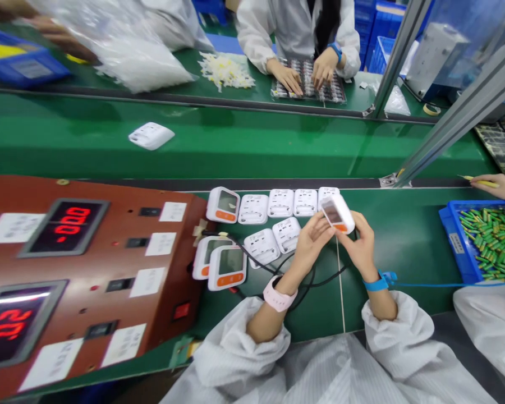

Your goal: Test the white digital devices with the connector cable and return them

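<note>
Between my two hands, above the green bench, is a white blood pressure monitor [335, 212] with a grey screen and an orange button strip. My left hand [312, 238] grips its left edge, and my right hand [361, 242] holds its right side. Behind and left of them lie several like units back side up, among them a white monitor back [253, 209] and another back [261, 247]. Face-up monitors, such as the front one [228, 267], lie beside the brown box. A black cable [258, 262] runs below my left wrist.
A brown test box [151, 269] with red digital displays fills the left. Behind runs a green conveyor [252, 143] carrying one white unit [151, 136]. At right, a blue tray [453, 238] holds green batteries near a co-worker's hand [499, 188]. A metal post [454, 106] rises there.
</note>
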A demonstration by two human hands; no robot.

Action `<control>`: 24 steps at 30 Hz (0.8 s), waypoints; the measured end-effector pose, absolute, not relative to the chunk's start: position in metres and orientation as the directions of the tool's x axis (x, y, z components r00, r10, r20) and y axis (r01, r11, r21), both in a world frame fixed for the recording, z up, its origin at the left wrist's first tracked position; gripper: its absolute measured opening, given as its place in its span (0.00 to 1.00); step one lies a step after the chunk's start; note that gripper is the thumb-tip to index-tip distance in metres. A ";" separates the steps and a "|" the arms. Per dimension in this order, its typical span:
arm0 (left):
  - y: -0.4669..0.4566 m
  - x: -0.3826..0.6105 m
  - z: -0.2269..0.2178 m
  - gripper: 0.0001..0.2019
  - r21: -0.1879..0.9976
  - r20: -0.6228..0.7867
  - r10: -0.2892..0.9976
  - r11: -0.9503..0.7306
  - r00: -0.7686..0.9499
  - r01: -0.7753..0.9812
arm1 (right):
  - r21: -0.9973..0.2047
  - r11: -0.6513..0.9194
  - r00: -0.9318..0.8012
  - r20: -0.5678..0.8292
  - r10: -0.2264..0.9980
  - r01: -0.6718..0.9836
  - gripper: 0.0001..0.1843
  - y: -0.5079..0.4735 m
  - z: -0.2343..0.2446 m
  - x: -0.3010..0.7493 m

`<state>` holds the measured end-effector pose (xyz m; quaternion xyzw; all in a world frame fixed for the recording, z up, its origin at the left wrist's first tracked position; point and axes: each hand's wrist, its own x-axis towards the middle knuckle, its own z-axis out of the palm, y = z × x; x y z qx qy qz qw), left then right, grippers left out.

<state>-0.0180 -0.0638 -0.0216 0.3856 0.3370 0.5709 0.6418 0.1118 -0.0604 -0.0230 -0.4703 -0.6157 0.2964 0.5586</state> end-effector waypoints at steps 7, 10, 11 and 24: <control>-0.062 -0.016 -0.023 0.25 0.950 0.045 0.999 -0.034 0.029 -0.312 | -0.694 0.564 -0.222 0.524 0.822 0.448 0.26 -0.064 -0.030 0.103; -0.061 -0.011 -0.022 0.23 0.985 0.061 0.998 -0.064 -0.022 -0.163 | -0.702 0.538 -0.164 0.529 0.833 0.467 0.21 -0.061 -0.037 0.107; -0.059 -0.009 -0.020 0.23 0.989 0.077 0.995 -0.084 -0.061 -0.118 | -0.701 0.518 -0.108 0.541 0.834 0.490 0.20 -0.060 -0.039 0.110; 0.120 -0.048 0.018 0.11 0.973 -0.203 0.960 0.220 -0.194 0.066 | -0.969 0.232 0.287 0.246 0.926 0.084 0.19 -0.041 -0.055 0.119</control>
